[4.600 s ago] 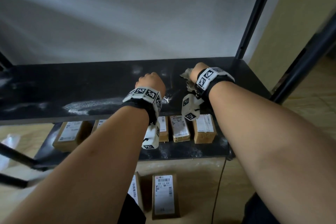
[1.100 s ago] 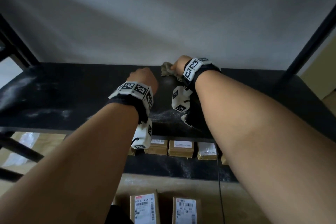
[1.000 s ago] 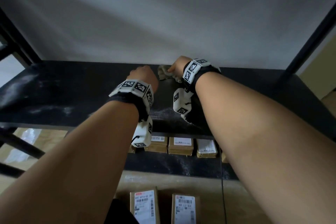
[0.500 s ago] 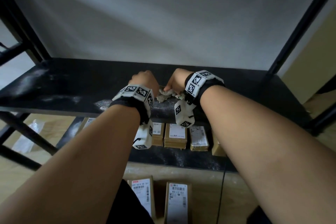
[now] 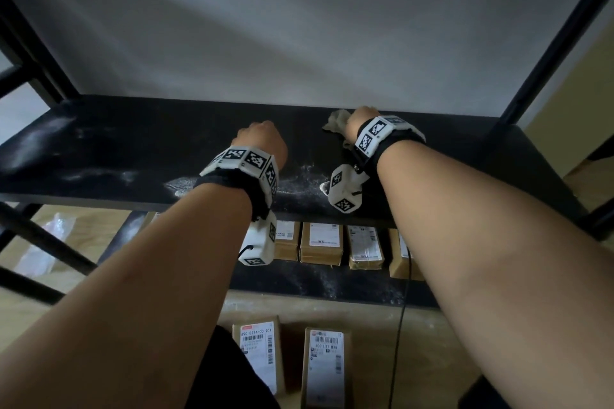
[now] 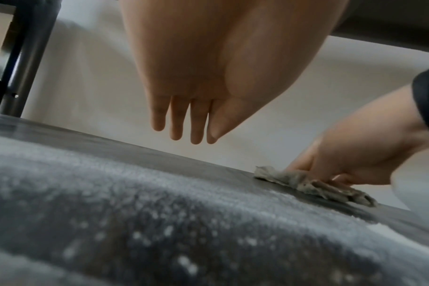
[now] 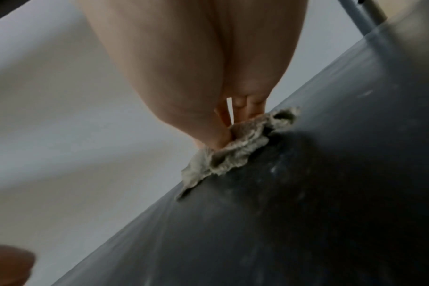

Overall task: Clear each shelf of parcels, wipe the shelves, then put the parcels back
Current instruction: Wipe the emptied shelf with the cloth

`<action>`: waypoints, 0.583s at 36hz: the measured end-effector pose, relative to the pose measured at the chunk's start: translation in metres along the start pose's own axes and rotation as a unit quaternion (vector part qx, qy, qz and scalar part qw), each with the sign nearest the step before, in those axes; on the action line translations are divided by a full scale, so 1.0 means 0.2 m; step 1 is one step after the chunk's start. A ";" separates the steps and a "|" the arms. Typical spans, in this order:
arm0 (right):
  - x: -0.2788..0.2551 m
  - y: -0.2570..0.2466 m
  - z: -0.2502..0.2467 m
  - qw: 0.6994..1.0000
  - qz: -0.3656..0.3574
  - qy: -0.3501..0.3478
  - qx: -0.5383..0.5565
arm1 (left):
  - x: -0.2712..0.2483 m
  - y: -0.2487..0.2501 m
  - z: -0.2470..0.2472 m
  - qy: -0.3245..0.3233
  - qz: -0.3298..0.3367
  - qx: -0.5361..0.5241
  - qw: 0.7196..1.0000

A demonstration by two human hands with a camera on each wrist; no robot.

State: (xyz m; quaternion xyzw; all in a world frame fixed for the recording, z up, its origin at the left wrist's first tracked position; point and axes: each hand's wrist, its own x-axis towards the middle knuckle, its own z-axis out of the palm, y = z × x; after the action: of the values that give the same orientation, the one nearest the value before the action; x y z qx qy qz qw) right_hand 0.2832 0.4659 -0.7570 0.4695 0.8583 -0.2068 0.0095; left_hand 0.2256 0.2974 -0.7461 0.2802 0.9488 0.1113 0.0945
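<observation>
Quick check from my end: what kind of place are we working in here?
Probably a small parcel storeroom or stock corner, not a home kitchen or shop floor. A black metal-framed shelf, dusty, stands against a plain wall; labelled cardboard parcels line the shelf below, and more parcels sit on the wood-look floor.

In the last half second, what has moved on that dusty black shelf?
The right hand has pushed the cloth from near the front, beside the left hand, to the shelf's back edge and to the right. The left hand still hovers, holding nothing. Parcels below stayed put.
</observation>
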 end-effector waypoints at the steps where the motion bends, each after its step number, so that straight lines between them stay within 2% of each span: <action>1: 0.01 -0.02 0.01 1.000 -0.008 -0.007 0.004 | 0.00 0.00 0.00 -0.001 0.001 0.001 1.000; 7: -0.02 -0.09 0.13 0.995 -0.060 -0.066 0.037 | -0.03 -0.01 0.00 0.001 -0.001 0.001 1.000; 9: -0.14 -0.11 0.10 0.991 -0.083 -0.093 0.040 | -0.06 -0.01 -0.01 0.003 0.000 0.000 1.000; 12: -0.26 -0.10 0.07 0.988 -0.105 -0.112 0.005 | -0.12 -0.01 -0.01 0.008 0.003 0.003 1.000; 17: -0.42 -0.09 0.04 0.983 -0.099 -0.131 -0.082 | -0.23 -0.01 -0.04 0.011 0.007 0.008 1.000; 21: -0.51 -0.06 0.03 0.983 -0.101 -0.130 -0.087 | -0.32 -0.02 -0.06 0.011 0.004 0.010 1.000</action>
State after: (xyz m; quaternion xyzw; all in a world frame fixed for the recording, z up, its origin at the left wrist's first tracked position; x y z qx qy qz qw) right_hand 0.3295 0.3759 -0.7369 0.3469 0.9076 -0.1902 0.1407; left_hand 0.2732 0.2577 -0.7280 0.2833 0.9499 0.1051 0.0804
